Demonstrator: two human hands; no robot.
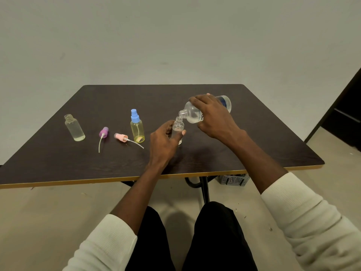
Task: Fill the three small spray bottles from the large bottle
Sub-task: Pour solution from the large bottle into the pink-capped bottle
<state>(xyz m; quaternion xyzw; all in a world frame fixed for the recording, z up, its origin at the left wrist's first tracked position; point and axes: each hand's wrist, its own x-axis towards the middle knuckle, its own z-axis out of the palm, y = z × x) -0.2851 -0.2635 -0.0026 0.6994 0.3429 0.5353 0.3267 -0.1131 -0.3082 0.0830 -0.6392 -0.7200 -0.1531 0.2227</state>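
My right hand (213, 118) grips the large clear bottle (192, 112), tilted so its open mouth sits just over the neck of a small clear bottle (178, 126). My left hand (166, 141) holds that small bottle upright on the table. Further left stands a small yellow bottle (137, 132) with a blue spray cap screwed on. At the far left an uncapped small clear bottle (74, 128) stands with liquid in it. Between them lie a purple spray cap (103, 132) and a pink spray cap (121, 137), each with its tube attached.
All of this rests on a dark wooden table (254, 149) with a pale front edge. Under the table at the right sits a grey crate (233, 179). A dark doorway (347, 118) is at the far right. My knees show below the table edge.
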